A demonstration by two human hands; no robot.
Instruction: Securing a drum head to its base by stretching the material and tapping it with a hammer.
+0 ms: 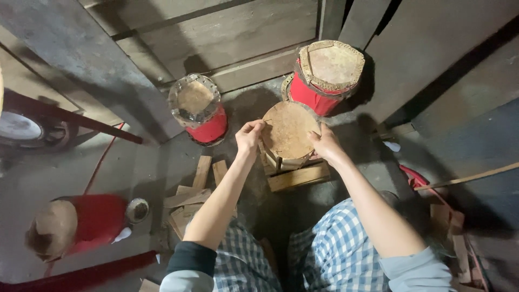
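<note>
A small wooden drum shell with a tan hide skin (288, 130) stretched over its top stands on a wooden block (299, 176) on the floor in front of me. My left hand (250, 135) pinches the skin's left edge with closed fingers. My right hand (324, 144) grips the skin's right edge against the shell. Both forearms reach out over my knees in blue checked cloth.
Two red-wrapped drums stand behind: one (199, 108) at left, one (327, 75) at right by the wooden wall. A third red drum (75, 223) lies on its side at lower left. Wood scraps (193, 201) lie by my left knee. A stick (465, 178) lies at right.
</note>
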